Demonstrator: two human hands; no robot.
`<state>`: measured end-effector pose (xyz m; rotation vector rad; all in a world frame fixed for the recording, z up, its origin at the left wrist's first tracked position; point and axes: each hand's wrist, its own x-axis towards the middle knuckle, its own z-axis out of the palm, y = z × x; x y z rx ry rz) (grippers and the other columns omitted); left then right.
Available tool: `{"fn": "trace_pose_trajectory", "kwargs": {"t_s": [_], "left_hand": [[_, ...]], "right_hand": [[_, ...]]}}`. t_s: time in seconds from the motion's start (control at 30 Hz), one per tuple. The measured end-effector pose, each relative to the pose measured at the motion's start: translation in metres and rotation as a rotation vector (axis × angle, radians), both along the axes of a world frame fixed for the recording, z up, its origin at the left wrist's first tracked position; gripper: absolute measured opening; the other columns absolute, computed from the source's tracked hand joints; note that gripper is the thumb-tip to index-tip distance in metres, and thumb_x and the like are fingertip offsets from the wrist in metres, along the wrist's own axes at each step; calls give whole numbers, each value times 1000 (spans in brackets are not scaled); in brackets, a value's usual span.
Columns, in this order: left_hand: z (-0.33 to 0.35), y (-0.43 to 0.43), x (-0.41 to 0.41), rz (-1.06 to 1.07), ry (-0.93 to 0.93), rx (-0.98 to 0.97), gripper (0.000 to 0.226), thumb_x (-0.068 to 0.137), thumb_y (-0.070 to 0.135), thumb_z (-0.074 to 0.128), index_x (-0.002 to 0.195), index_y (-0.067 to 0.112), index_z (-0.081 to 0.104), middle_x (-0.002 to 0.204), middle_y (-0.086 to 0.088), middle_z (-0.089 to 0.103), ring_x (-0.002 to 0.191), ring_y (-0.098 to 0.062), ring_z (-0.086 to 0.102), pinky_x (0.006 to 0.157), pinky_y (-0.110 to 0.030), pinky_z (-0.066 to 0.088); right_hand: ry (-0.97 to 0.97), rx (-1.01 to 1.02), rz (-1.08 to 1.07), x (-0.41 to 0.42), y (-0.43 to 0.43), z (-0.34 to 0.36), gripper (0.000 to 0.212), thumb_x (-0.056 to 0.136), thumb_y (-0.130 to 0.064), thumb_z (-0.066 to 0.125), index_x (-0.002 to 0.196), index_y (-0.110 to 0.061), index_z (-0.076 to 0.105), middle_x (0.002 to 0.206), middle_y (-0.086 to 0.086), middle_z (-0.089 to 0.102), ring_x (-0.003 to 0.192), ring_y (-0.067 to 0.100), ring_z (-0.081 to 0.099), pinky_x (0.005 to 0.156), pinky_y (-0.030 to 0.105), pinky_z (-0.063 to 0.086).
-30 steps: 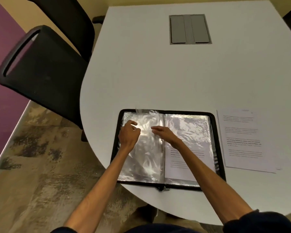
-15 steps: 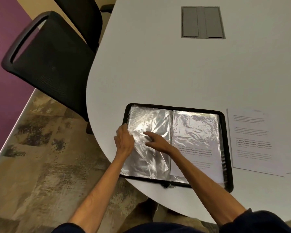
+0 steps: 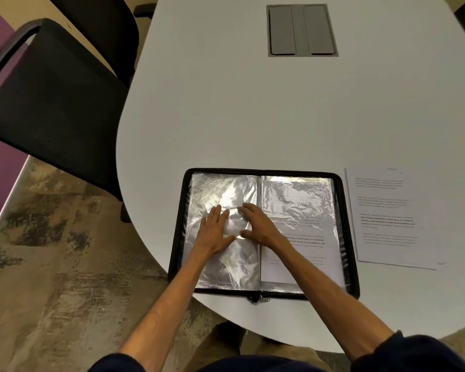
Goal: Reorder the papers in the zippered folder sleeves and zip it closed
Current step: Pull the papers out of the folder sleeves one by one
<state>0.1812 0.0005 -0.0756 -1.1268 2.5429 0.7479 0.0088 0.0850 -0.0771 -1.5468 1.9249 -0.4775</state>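
Observation:
A black zippered folder [image 3: 347, 237] lies open on the white table [image 3: 253, 116], near its front edge. Its left page is a crinkled clear plastic sleeve [image 3: 218, 189] with no paper visible in it. The right sleeve [image 3: 301, 205] holds a printed sheet. My left hand [image 3: 214, 230] lies flat on the left sleeve with fingers spread. My right hand [image 3: 257, 224] rests beside it on the same sleeve, fingers straight, close to the spine. A loose printed paper [image 3: 387, 218] lies on the table just right of the folder. Two zipper pulls [image 3: 257, 299] sit at the folder's near edge.
A black mesh office chair [image 3: 46, 103] stands left of the table, and a second chair [image 3: 105, 28] is behind it. A grey cable hatch [image 3: 301, 30] is set into the table's far middle. Patterned carpet [image 3: 51, 264] covers the floor to the left.
The raised sleeve has been laid down onto the left side. Both hands went from gripping or fingering the plastic to lying flat on it.

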Motion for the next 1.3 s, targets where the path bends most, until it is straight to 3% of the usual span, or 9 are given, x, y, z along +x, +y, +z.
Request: {"fn": "trace_pose_trajectory", "kwargs": {"t_s": [0.13,0.3,0.4,0.57,0.77,0.9,0.97,1.17,1.3], "left_hand": [[13,-4,-17,81,124,-117,47,88,35,61,129,13,51,138,-11,45,134,-31,38,106,-47,33],[28,-10,-59,81,229,-133,33,94,16,52,127,15,55,133,-7,54,124,-27,46,96,-43,35],[36,-13,-94,11,277,-151,35,84,4,53,116,14,63,122,-7,62,113,-28,53,91,-41,36],[33,-12,-141,-38,304,-165,34,85,1,53,111,14,70,119,-5,69,113,-28,59,93,-40,40],[22,-5,-171,-22,321,-69,37,88,0,49,119,9,67,120,-7,67,113,-28,60,97,-40,46],[13,-1,-178,-56,227,-33,59,90,3,51,148,14,40,153,-14,37,140,-31,35,113,-46,33],[9,2,-178,-63,206,-41,62,93,7,51,151,14,32,156,-14,31,144,-30,28,115,-48,30],[9,6,-177,-83,223,-115,58,93,11,53,149,11,35,136,-13,51,128,-29,44,100,-43,38],[8,3,-177,-103,223,-145,56,92,13,55,146,10,41,129,-12,55,122,-30,48,96,-44,40]], "right_hand": [[-114,-107,-206,-21,2,10,56,82,-20,73,135,-12,53,136,11,50,126,26,45,105,33,39],[3,-129,-405,-73,19,17,38,88,-18,65,126,-15,58,130,6,55,120,24,51,99,33,40],[47,-72,-417,-106,32,20,42,88,-17,67,128,-12,57,133,8,52,122,25,49,98,36,41],[138,6,-446,-145,47,20,49,83,-16,73,129,-9,57,136,11,50,127,29,46,104,39,41],[260,18,-380,-167,52,20,63,76,-12,77,133,-8,51,141,11,44,132,29,41,108,42,41],[253,119,-323,-176,50,17,66,80,-16,75,140,-10,46,145,10,45,134,26,42,110,38,37],[277,110,-315,-176,49,17,64,81,-18,73,139,-12,47,138,9,52,127,26,47,106,40,40],[268,-25,-375,-176,48,13,43,95,-33,59,132,-12,56,116,7,67,109,25,59,95,42,44],[302,-10,-429,-182,36,16,30,103,-19,39,121,-14,63,103,10,71,91,28,67,86,41,50]]}}
